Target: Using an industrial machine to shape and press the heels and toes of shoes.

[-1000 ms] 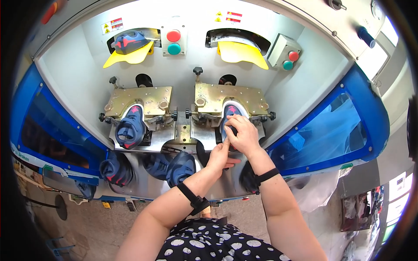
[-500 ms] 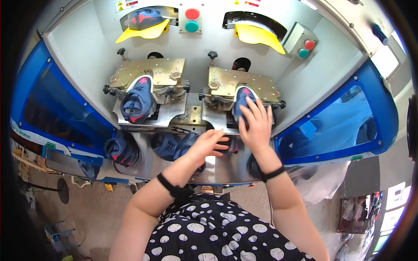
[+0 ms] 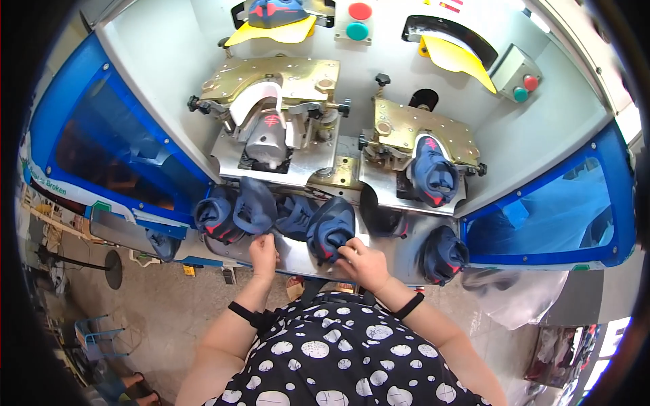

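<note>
My left hand (image 3: 264, 256) is closed at the lower edge of a blue shoe upper (image 3: 254, 206), which is slightly blurred. In my right hand (image 3: 365, 264), the fingers pinch the heel end of another blue shoe upper (image 3: 332, 231) with red trim. Both hands are at the front metal ledge (image 3: 294, 256). Behind them, the left metal mold (image 3: 266, 143) is bare, showing a red mark beneath a white curved pad (image 3: 256, 98). On the right mold sits a navy shoe upper (image 3: 433, 172), toe under the brass-coloured plate (image 3: 426, 125).
More shoe uppers lie on the ledge: one at far left (image 3: 215, 215), one in the middle (image 3: 296, 216), one at far right (image 3: 445, 254). Blue-framed side panels (image 3: 118, 139) flank the machine. Red and green buttons (image 3: 357, 21) and yellow guards (image 3: 457, 59) are on the back wall.
The left mold has lost its shoe upper. My right hand has left the upper on the right mold and come down to one on the ledge. My left hand has moved left. The view has shifted.
</note>
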`<state>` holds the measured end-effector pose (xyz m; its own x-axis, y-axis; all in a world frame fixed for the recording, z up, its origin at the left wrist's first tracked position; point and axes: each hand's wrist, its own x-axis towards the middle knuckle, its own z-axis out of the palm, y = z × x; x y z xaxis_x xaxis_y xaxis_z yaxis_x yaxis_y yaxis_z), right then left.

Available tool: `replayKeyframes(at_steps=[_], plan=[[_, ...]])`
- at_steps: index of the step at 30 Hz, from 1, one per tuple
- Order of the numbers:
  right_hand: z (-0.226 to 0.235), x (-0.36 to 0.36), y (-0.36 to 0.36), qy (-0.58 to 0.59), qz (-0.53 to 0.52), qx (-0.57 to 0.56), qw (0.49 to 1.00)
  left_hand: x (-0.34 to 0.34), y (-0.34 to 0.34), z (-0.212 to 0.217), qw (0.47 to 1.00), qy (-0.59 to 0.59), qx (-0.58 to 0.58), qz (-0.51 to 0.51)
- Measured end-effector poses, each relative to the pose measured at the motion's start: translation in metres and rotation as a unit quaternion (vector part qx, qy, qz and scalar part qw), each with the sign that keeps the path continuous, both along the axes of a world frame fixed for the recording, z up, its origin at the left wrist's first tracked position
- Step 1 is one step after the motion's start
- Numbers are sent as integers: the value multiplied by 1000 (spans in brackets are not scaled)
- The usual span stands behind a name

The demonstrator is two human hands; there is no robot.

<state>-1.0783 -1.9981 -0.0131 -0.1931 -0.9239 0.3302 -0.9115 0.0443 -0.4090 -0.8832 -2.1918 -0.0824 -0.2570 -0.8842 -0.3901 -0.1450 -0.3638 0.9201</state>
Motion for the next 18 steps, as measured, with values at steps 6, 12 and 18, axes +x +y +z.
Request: replayKeyframes(at_steps=[6,12,18], plan=[[60,-24,19,-449,-71,51,889,34,-19,-14,997,-65,-29,-11],[209,-51,59,-347,-36,-120,929,21,-30,-12,998,-44,-38,24],[289,-122,27,55,-308,-251,916,19,-37,-30,979,-144,-143,22]])
